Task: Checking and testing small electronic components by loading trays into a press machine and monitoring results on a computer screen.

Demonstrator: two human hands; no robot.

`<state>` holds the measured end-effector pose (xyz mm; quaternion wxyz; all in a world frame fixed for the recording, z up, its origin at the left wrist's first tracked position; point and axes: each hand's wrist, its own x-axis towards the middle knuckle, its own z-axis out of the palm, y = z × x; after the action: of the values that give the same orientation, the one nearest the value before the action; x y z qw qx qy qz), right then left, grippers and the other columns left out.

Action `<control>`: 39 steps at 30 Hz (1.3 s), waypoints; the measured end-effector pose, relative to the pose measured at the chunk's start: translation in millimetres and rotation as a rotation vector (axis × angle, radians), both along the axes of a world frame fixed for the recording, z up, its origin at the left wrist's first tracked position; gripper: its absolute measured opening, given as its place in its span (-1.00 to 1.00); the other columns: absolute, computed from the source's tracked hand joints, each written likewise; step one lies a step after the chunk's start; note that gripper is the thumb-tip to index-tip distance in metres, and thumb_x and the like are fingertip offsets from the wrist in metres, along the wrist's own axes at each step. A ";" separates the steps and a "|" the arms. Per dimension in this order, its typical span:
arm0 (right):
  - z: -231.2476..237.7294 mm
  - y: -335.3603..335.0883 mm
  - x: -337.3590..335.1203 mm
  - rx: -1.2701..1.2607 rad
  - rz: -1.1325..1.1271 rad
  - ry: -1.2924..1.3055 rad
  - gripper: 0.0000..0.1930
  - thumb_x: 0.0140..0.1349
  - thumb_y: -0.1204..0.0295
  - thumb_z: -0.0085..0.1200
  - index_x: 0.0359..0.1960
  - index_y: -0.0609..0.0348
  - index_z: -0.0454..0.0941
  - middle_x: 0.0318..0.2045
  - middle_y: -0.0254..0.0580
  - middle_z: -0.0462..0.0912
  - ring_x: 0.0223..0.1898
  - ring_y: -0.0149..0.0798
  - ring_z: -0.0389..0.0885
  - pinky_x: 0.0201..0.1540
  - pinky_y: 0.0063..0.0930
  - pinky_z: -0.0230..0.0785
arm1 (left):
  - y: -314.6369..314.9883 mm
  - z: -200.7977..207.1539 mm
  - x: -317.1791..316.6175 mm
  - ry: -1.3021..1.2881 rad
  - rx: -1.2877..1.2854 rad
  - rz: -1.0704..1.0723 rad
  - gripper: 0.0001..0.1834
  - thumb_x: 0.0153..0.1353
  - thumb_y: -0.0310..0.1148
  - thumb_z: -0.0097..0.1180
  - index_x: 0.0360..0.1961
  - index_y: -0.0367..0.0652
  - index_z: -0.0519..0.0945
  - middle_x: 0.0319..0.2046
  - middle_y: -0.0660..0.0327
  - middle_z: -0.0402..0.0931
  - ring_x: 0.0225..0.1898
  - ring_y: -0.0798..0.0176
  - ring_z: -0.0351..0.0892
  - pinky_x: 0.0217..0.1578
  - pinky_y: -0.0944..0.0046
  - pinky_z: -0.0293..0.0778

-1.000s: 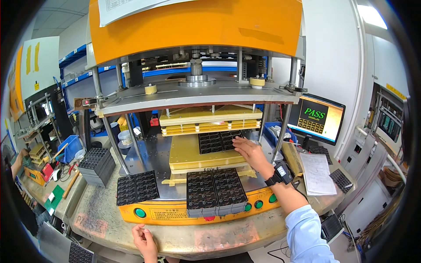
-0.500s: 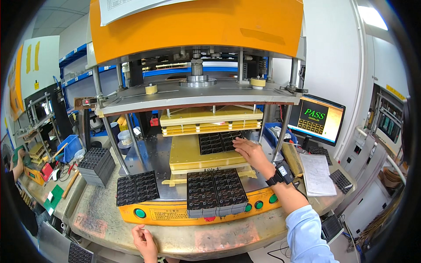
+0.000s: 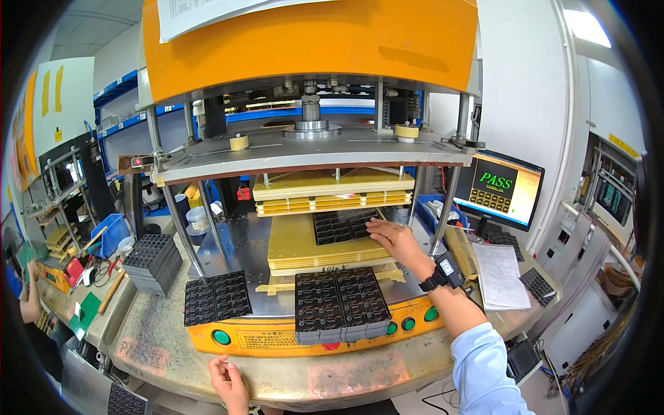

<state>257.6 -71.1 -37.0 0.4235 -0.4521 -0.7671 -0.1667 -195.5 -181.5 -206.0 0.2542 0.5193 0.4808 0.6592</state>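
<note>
Worn workbench (image 3: pixel 280 379) beneath an orange-based press (image 3: pixel 318 155), a stack of black panels (image 3: pixel 151 264) and white papers (image 3: pixel 501 275).

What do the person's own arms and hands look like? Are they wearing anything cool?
The right hand has no glove. Its wrist wears a black strap with a boxy dark gadget that has a small pale screen. Farther up that arm is a light blue sleeve. The left hand has no glove either, and no sleeve shows there.
</note>
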 end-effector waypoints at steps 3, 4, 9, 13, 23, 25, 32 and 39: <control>2.5 -0.9 2.9 -0.098 -0.002 0.013 -0.85 0.24 0.48 0.20 -0.23 0.30 0.70 -0.07 -0.09 0.72 0.11 -0.03 0.63 0.07 -0.24 0.54 | -0.4 0.8 1.1 0.009 0.005 0.006 -0.87 0.39 -0.54 -0.10 -0.07 -0.23 0.39 -0.53 0.37 0.26 -0.52 0.52 0.25 -0.47 0.46 0.19; 3.8 -2.5 4.2 -0.172 -0.001 0.032 -0.83 0.23 0.45 0.21 -0.23 0.29 0.70 -0.07 -0.09 0.72 0.12 -0.02 0.61 0.08 -0.22 0.52 | 0.2 2.1 2.2 0.011 0.005 0.003 -0.87 0.39 -0.54 -0.10 -0.07 -0.23 0.39 -0.53 0.37 0.26 -0.52 0.52 0.25 -0.47 0.46 0.19; 13.9 -30.6 -26.1 -0.069 -0.010 -0.137 -0.78 0.22 0.33 0.23 -0.21 0.23 0.68 -0.11 -0.09 0.72 0.04 -0.04 0.63 0.07 -0.17 0.46 | 2.6 -0.4 -8.4 0.058 -0.232 -0.125 -0.96 0.36 -0.49 -0.02 -0.25 -0.24 0.42 -0.39 0.24 0.47 -0.42 0.40 0.39 -0.31 0.40 0.31; 14.1 -104.8 -107.9 -0.019 0.082 -0.308 -0.80 0.22 0.22 0.23 -0.24 0.03 0.63 -0.42 -0.28 0.67 -0.29 -0.19 0.64 0.02 -0.23 0.40 | 3.6 16.8 -2.1 0.777 0.263 0.233 -0.94 0.25 -0.51 0.06 -0.31 -0.25 0.44 -0.20 0.10 0.57 -0.20 0.16 0.50 -0.04 0.20 0.34; -9.6 -133.4 -132.1 -0.068 0.104 -0.316 -0.79 0.24 0.24 0.18 -0.41 0.08 0.51 -0.53 -0.30 0.51 -0.42 -0.22 0.56 -0.35 -0.39 0.44 | -4.8 26.3 6.5 0.762 0.102 0.243 -0.74 0.27 -0.28 0.12 -0.19 -0.28 0.50 0.23 -0.23 0.35 0.22 -0.32 0.25 0.26 -0.21 0.14; -10.1 -133.6 -132.3 -0.057 0.113 -0.312 -0.78 0.24 0.24 0.18 -0.42 0.09 0.51 -0.52 -0.29 0.50 -0.42 -0.23 0.55 -0.36 -0.40 0.45 | -3.8 26.2 5.0 0.839 -0.048 0.104 -0.76 0.26 -0.31 0.13 -0.20 -0.28 0.50 0.22 -0.21 0.38 0.19 -0.28 0.28 0.24 -0.16 0.19; -11.8 -132.6 -127.1 -0.067 0.100 -0.347 -0.73 0.21 0.24 0.22 -0.22 0.18 0.61 -0.49 -0.33 0.55 -0.42 -0.29 0.55 -0.36 -0.44 0.46 | -2.5 28.8 4.5 0.719 0.220 0.197 -0.85 0.23 -0.39 0.13 -0.27 -0.26 0.51 0.00 -0.13 0.49 0.02 -0.20 0.39 0.07 -0.08 0.30; -14.3 -130.5 -134.7 -0.019 0.106 -0.291 -0.76 0.20 0.23 0.18 -0.45 0.10 0.47 -0.50 -0.29 0.50 -0.39 -0.25 0.54 -0.37 -0.42 0.47 | -0.6 14.9 -8.2 0.709 0.208 0.221 -0.75 0.31 -0.27 0.13 -0.20 -0.29 0.54 -0.02 -0.06 0.46 -0.04 -0.10 0.43 0.00 0.04 0.36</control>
<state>122.9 -201.6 -51.2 0.3119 -0.3860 -0.8447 -0.2005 -203.7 -182.0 -191.1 -0.0544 0.6831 0.5226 0.5072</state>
